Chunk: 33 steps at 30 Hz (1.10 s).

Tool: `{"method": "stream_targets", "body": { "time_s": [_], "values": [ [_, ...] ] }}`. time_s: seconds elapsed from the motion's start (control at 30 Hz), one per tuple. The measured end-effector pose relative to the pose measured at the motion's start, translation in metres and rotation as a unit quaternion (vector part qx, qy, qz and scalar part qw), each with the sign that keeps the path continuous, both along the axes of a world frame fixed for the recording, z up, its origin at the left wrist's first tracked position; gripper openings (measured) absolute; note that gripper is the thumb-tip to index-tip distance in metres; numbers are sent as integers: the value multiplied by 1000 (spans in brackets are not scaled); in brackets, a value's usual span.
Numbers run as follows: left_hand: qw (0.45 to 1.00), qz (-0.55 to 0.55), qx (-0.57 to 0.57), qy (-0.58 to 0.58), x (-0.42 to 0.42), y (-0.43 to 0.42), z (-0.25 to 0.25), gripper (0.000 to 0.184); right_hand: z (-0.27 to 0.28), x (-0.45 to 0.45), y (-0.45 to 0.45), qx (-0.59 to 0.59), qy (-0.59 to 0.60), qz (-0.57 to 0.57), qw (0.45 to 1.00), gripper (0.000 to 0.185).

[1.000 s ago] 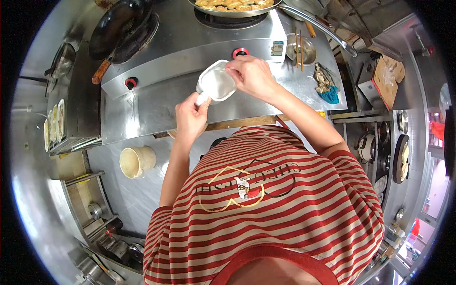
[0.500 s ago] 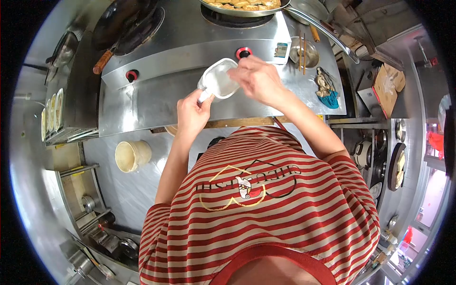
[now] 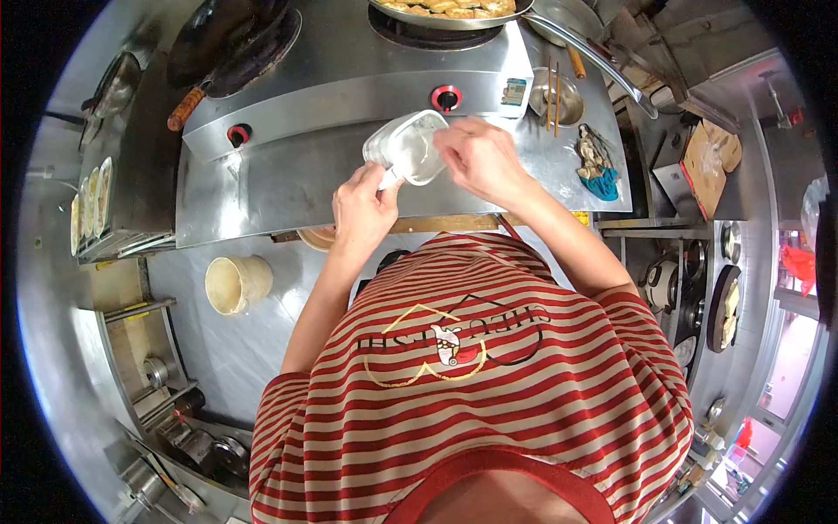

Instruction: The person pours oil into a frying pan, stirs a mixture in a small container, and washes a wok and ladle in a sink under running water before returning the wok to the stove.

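A pale bucket (image 3: 238, 285) stands on the floor (image 3: 205, 349). The left hand (image 3: 365, 208) is wrapped round the handle (image 3: 389, 178) of a white container (image 3: 421, 157) above the surface (image 3: 279, 188); the right hand (image 3: 483, 159), fingers curled, is at its rim, its grip unclear. Farther right, chopsticks (image 3: 558, 100) cross a metal bowl (image 3: 572, 105).

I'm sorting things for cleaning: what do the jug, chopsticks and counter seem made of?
Jug: probably plastic, smooth; its white walls look slightly see-through.
Chopsticks: likely wood or bamboo, finish unclear; they show a warm brown.
Counter: apparently stainless steel, satin; it is grey with soft, bright reflections.
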<state>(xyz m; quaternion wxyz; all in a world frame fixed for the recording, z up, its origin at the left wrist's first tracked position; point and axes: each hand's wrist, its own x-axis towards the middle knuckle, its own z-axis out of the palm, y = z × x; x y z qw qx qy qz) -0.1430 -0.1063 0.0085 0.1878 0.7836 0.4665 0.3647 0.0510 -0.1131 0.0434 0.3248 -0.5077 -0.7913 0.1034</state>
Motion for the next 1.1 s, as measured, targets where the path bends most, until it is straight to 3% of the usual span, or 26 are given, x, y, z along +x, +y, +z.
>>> {"method": "stream_targets", "body": {
  "time_s": [0.07,0.1,0.17,0.27,0.4,0.47,0.5,0.57,0.6,0.63,0.7,0.77,0.83,0.9,0.97,1.03,1.1],
  "values": [
    [1000,-9,-12,5,-1,1,-1,19,2,4,-3,33,-92,-66,993,9],
    [1000,-8,-12,2,0,1,-2,19,1,4,-5,34,-94,-65,993,9],
    [1000,-8,11,-4,1,1,-7,18,-7,2,-6,-19,28,4,999,9],
    [999,-14,21,-23,-1,2,-14,16,4,4,-6,37,-44,-83,995,10],
    [998,-26,42,-43,-2,4,-13,16,-11,4,-5,-17,-49,-16,999,10],
    [996,-20,-65,-53,-4,3,-15,16,-6,-1,-1,-1,-48,-46,998,11],
    [996,-24,-66,-52,-3,2,-13,16,-11,-4,4,-2,-47,-49,998,11],
    [991,-10,-96,-89,1,0,-7,18,-22,-9,15,102,-22,-94,990,11],
    [991,-13,-96,-88,1,1,-10,18,-16,-8,15,28,-90,-37,995,10],
    [988,-7,-122,-98,-1,3,-16,20,-10,-10,14,30,-90,-38,995,10],
    [983,0,-149,-105,-4,5,-18,21,-2,-15,10,-64,12,23,998,7],
    [981,1,-147,-127,-6,3,-18,21,3,-10,9,-79,57,39,995,7],
    [981,-6,-143,-130,-8,4,-26,19,5,-4,12,4,-30,-61,998,9],
    [981,-15,-137,-134,-7,4,-24,17,-3,-5,16,52,-52,-71,995,9],
    [986,-11,-122,-110,-4,3,-11,15,-5,-11,12,-28,-47,22,998,8],
    [986,-13,-120,-119,-6,4,-13,14,2,-17,9,-36,11,41,998,7],
    [984,-18,-121,-129,-6,5,-18,14,1,-16,12,69,-48,-72,994,7]
  ]
}}
